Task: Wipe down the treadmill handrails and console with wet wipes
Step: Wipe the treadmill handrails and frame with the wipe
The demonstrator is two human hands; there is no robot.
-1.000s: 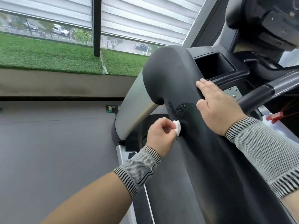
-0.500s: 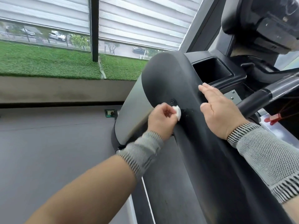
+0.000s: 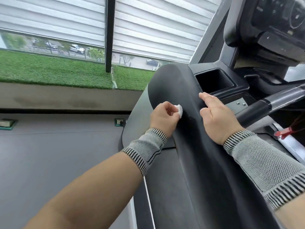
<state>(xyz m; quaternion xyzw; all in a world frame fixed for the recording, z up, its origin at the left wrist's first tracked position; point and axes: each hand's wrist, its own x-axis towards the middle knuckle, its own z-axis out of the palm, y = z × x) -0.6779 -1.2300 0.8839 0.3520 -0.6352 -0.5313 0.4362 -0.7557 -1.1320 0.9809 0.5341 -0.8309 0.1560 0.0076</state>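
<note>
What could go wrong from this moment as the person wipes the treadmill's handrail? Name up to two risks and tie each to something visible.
1. The wet wipe is bunched small in the left hand, so it may cover little of the broad handrail and leave patches unwiped.
2. The right hand rests flat on the handrail, so it could re-smudge cleaned parts or slip if that surface is damp.

No text, brand or number can be read anywhere. The console [image 3: 272,22] at the upper right carries small pale markings and round dial outlines, but they are too blurred to make out as letters or figures.
</note>
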